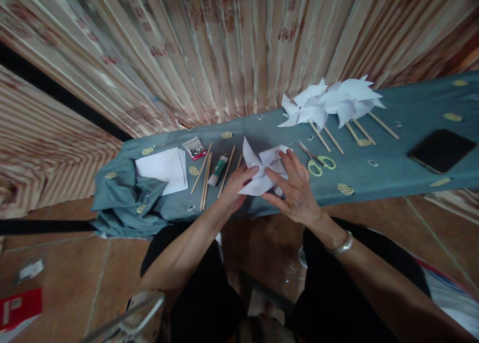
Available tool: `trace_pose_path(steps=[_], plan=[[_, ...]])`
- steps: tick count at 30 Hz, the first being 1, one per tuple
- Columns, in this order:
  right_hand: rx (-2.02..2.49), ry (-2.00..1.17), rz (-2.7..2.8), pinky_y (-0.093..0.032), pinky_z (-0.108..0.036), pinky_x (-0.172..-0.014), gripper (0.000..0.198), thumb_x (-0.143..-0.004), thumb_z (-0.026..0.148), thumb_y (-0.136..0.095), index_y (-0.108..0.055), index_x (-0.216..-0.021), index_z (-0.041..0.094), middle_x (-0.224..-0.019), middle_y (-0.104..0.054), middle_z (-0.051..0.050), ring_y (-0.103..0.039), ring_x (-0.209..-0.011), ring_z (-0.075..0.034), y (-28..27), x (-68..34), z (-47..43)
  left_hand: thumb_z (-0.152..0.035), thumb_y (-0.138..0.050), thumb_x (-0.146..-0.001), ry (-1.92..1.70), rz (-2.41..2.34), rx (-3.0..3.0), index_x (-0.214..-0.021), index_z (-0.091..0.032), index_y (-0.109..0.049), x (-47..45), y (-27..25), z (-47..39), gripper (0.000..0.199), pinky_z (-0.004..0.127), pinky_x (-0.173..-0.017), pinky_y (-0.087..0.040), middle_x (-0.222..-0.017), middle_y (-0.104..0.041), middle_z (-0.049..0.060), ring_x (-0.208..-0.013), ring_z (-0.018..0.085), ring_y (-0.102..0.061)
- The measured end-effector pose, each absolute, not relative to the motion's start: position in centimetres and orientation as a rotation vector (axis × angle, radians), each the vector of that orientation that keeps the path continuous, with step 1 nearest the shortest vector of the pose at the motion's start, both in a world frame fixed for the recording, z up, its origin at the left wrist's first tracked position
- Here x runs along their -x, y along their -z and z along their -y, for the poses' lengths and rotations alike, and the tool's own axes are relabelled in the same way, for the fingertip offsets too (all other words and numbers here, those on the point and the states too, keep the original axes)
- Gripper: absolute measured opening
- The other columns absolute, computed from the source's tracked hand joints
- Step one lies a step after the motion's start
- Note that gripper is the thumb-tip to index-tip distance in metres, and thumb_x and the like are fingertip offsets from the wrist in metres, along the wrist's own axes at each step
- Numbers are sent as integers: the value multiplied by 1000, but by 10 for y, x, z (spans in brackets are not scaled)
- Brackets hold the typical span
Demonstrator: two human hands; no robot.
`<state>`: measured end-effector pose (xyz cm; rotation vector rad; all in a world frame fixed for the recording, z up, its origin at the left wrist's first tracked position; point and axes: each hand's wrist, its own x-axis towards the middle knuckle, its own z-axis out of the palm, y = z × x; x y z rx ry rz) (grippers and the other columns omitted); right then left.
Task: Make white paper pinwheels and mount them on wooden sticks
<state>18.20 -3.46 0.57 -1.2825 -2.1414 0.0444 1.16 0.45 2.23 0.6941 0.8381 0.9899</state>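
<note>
Between my two hands, near the front edge of the cloth-covered table, is a white paper pinwheel (261, 184) with folded, pointed blades. My left hand (238, 184) grips its left side, the thumb lying on the paper close to the centre. My right hand (294, 190) is on the right side, fingers spread over the blades and touching the paper near the middle. No stick shows on this pinwheel; its underside is hidden. Green-handled scissors (318, 164) lie just right of my right hand. Left of my left hand are several wooden sticks (205, 183) and a glue stick (218, 171).
Several finished pinwheels (337, 102) on sticks lie overlapping at the back right. A black phone (441, 151) rests at the right. Stacked white paper (164, 169) and a small box of pins (194, 148) are at the left. A curtain (232, 58) hangs behind the table.
</note>
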Motion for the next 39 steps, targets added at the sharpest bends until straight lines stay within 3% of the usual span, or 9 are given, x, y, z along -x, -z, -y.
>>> trace_pose_path(steps=[9,17,23,30,39], plan=[[1253,-60,2141,-28,-59,-111,49,-94,46,-50,-52,-138,26,-164,-20,-10,-15,-150,-35,-6,-178,37,-24,-86,-56,-1051,-953,-655,-86,-13,-74,-18,-18,-3,34,30,-78,-50,-84,-76,5,-74,17,-68],[1286,-183,2080,-30,-59,-113,41,-96,41,-45,-59,-133,30,-164,-20,-3,-17,-150,-34,-8,-180,38,-26,-89,-51,-1060,-959,-624,-80,-13,-74,-19,-13,-2,35,30,-74,-51,-84,-76,6,-71,17,-68],[1275,-282,2017,-32,-58,-113,41,-99,40,-37,-65,-126,25,-162,-26,-4,-20,-150,-33,-10,-182,39,-29,-90,-46,-1046,-957,-627,-80,-13,-73,-19,-10,-1,41,30,-73,-50,-78,-75,5,-66,15,-65],[1213,-361,1922,-25,-58,-117,43,-99,42,-36,-69,-120,25,-158,-35,-4,-22,-149,-33,-17,-182,38,-28,-90,-46,-1014,-953,-613,-78,-12,-73,-20,-10,0,40,29,-71,-48,-73,-73,4,-64,14,-64],[1207,-368,1923,-27,-61,-115,36,-97,40,-43,-69,-118,27,-157,-36,-3,-23,-148,-34,-20,-183,39,-21,-82,-52,-1021,-975,-616,-81,-14,-72,-21,-12,0,32,28,-71,-48,-74,-73,2,-65,14,-64]])
